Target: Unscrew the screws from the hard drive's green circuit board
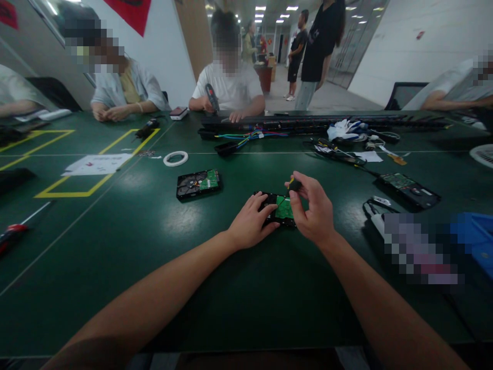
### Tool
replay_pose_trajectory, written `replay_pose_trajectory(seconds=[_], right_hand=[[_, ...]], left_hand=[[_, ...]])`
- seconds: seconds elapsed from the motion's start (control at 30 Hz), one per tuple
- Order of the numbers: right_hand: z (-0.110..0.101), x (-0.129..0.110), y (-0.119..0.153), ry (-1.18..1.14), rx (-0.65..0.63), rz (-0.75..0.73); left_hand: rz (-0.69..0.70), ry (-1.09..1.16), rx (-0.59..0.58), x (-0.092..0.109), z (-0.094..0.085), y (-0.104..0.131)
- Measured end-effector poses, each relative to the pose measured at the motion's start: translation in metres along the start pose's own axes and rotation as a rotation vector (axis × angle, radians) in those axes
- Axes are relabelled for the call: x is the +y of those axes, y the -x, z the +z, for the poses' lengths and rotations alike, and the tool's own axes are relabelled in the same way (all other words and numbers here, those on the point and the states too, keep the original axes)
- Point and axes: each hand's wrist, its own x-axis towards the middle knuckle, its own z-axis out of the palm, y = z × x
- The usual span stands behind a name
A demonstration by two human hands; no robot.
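Observation:
In the middle of the table lies a hard drive (285, 207), its green circuit board facing up. My left hand (251, 220) grips its left end, with fingers over the top and the thumb at the near edge. A small screwdriver (294, 184) with a black and yellow handle is pinched in my right hand (315, 210). Its thin shaft slants down to the left toward the board; I cannot tell whether the tip sits in a screw. To the left, apart from my hands, rests a second hard drive (198, 184), board side up.
A third hard drive (407, 190) lies at right, near a blue bin (477, 239). A roll of white tape (175, 159) and a red-handled screwdriver (15, 234) lie left. Cables (250, 134) and gloves (346, 130) stretch across the back. Opposite, a person holds a power tool (212, 97).

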Motion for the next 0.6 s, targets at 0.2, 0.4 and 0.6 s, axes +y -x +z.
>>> replay_pose_trajectory(seconds=[0.2,0.4,0.6], right_hand=[[-0.0030,0.0004,-0.0043,0.089,0.083,-0.012],[-0.0002,0.0065,-0.0004,-0.068,0.018,0.039],[-0.0014,0.0025,-0.0004,-0.056,0.001,0.025]], left_hand=[[-0.001,0.017,0.001,-0.0008,0.0016,-0.0004],[0.002,0.003,-0.001,-0.0006,0.0008,0.0001],[0.002,-0.003,0.003,0.0013,-0.0002,-0.0002]])
